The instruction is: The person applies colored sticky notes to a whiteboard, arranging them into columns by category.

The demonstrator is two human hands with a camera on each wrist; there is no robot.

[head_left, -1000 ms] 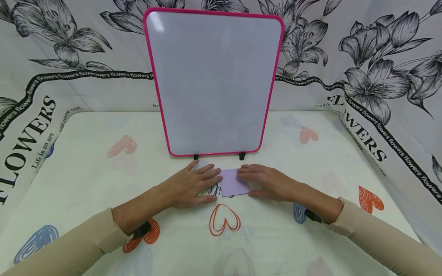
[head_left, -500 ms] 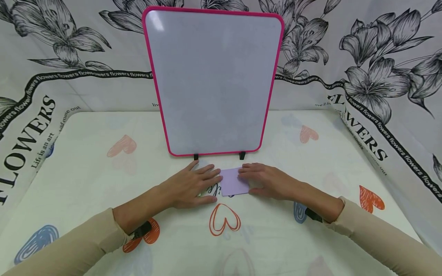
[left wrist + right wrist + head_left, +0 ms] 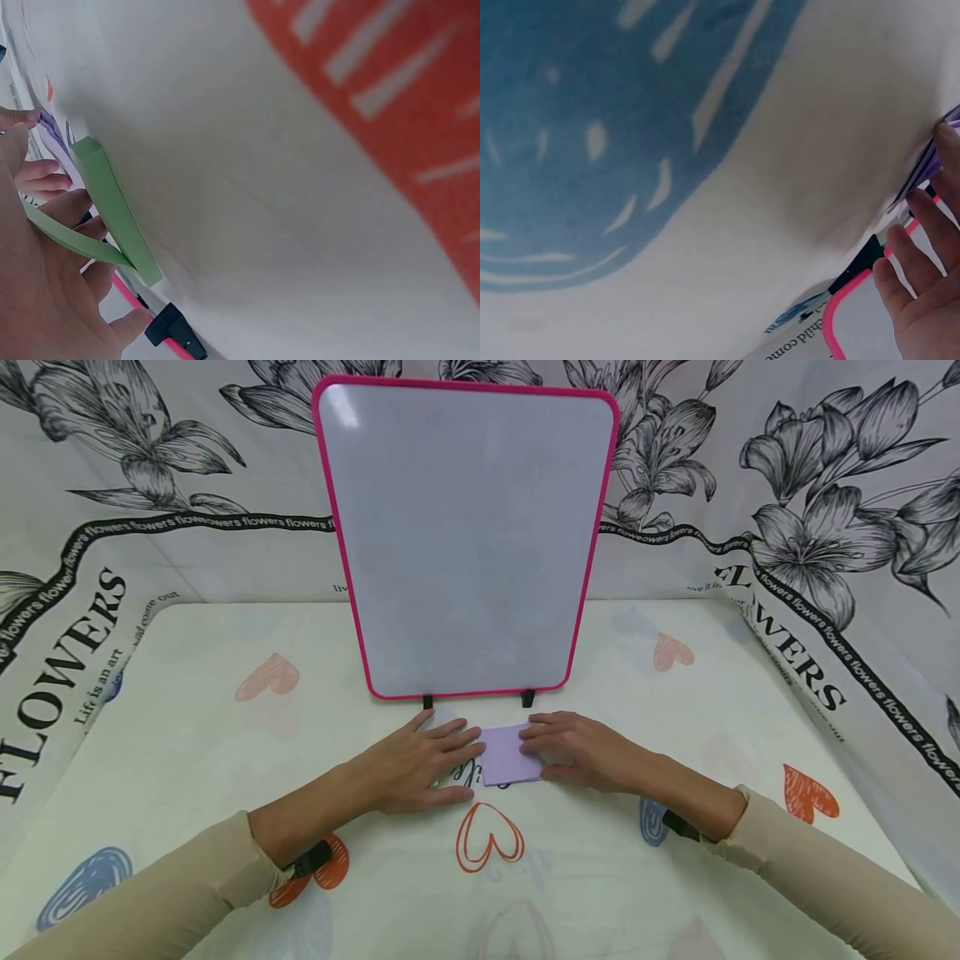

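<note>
A purple sticky-note pad lies flat on the table between my hands in the head view. My right hand rests at its right side, fingertips on top and thumb by the near right corner. In the right wrist view those fingers look extended along the layered purple pad. My left hand is palm down with spread fingers, tips near the purple pad's left edge. Beneath it, in the left wrist view, is a green sticky-note pad with a strip-like sheet bent up against the palm; the hand almost wholly hides it in the head view.
A whiteboard with a pink frame stands upright behind the hands on small black feet. The tablecloth has printed hearts and lettering. Flower-patterned cloth rises at the back and sides.
My right hand has shifted very slightly to the right along the purple pad, uncovering a bit more of it. The left hand stays in place.
</note>
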